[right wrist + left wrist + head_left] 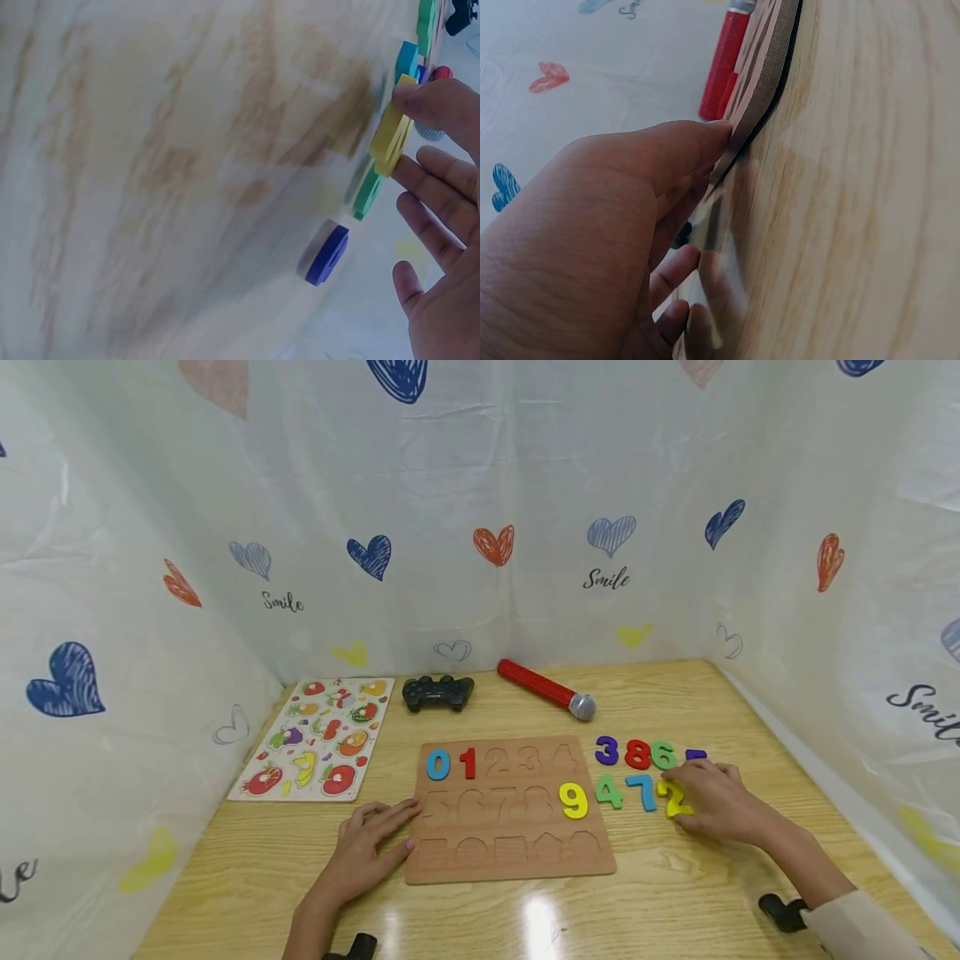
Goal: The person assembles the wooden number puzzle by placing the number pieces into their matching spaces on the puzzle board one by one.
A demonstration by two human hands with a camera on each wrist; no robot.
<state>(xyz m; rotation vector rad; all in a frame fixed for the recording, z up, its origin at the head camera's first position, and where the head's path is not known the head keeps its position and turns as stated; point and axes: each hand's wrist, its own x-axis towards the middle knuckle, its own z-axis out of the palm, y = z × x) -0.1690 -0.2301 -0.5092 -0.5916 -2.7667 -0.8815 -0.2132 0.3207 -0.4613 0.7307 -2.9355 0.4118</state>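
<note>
A wooden number board (480,777) lies on the table, with a blue 0 (438,765), a red 1 (468,763) and a yellow 9 (573,800) on it. My left hand (369,847) rests at the board's left edge, thumb and fingertips touching it. To the right of the board, my right hand (716,802) pinches a yellow number 2 (391,135) between thumb and fingers. Around it lie a purple 3 (607,750), red 8 (638,754), green 6 (663,755), green 4 (609,792) and blue 7 (642,792). A purple 5 (328,256) is partly covered in the head view.
Behind the board are a black game controller (438,692) and a red microphone (546,688). A fruit picture board (311,739) lies at the left. Curtains with hearts (493,545) enclose the table's back and sides.
</note>
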